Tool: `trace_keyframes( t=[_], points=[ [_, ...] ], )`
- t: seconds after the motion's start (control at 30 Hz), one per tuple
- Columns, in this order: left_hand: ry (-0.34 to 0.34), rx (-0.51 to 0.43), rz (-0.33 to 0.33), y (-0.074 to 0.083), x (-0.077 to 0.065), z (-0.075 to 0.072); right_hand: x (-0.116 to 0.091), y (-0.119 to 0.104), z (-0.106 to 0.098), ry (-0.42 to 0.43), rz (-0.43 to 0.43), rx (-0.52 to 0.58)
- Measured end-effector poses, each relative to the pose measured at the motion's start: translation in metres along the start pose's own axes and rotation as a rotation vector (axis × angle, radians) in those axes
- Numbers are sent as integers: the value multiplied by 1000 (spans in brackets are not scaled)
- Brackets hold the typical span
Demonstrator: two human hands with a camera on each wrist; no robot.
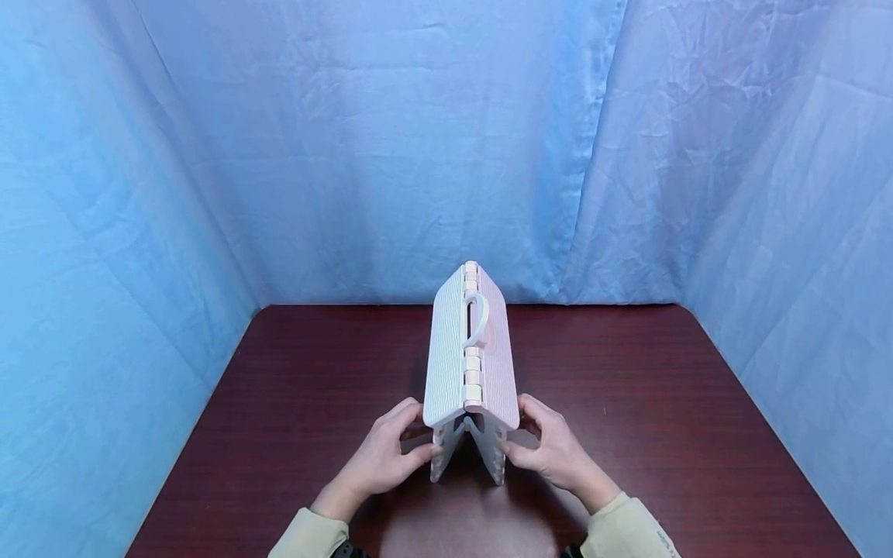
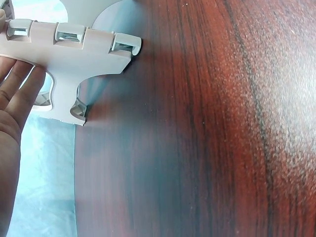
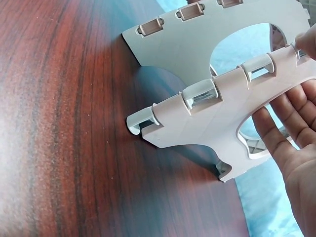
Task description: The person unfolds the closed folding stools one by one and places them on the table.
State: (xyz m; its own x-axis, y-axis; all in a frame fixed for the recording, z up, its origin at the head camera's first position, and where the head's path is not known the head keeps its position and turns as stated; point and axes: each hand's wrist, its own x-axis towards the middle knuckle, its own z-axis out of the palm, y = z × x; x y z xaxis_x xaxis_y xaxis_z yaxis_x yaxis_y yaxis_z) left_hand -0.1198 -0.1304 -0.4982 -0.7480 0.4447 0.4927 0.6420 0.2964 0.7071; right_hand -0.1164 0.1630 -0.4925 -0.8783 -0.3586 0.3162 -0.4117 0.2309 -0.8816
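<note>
A pale pink and white plastic folding step stool (image 1: pixel 445 356) stands part-folded on the table, its ribbed top bent into a peak along the hinge line. A white carry handle (image 1: pixel 481 329) sticks up from that ridge. My left hand (image 1: pixel 389 451) pinches the stool's left leg panel at the near end, thumb in front and fingers behind. Mirroring it, my right hand (image 1: pixel 554 449) grips the right leg panel. The wrist views show the hinged left leg panel (image 2: pixel 74 57) and right leg panel (image 3: pixel 192 123), with curved cutouts and fingers at their inner edges.
The stool stands on a dark red wood-grain table (image 1: pixel 314 372), near its middle. Blue curtains (image 1: pixel 418 155) hang behind the table and along both sides. Light glares off the table's near part.
</note>
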Motion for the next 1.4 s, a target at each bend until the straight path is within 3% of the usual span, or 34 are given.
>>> trace_keyframes(
  t=[0.73,1.23,1.4],
  points=[
    [-11,23,-29,-5,-1,-5,-1,0,-4,30,-44,-52],
    [-4,105,27,-5,-2,-9,-2,1,-6,35,-36,-105],
    [-9,112,15,-4,-2,-11,-2,0,-8,45,-43,-138]
  ],
)
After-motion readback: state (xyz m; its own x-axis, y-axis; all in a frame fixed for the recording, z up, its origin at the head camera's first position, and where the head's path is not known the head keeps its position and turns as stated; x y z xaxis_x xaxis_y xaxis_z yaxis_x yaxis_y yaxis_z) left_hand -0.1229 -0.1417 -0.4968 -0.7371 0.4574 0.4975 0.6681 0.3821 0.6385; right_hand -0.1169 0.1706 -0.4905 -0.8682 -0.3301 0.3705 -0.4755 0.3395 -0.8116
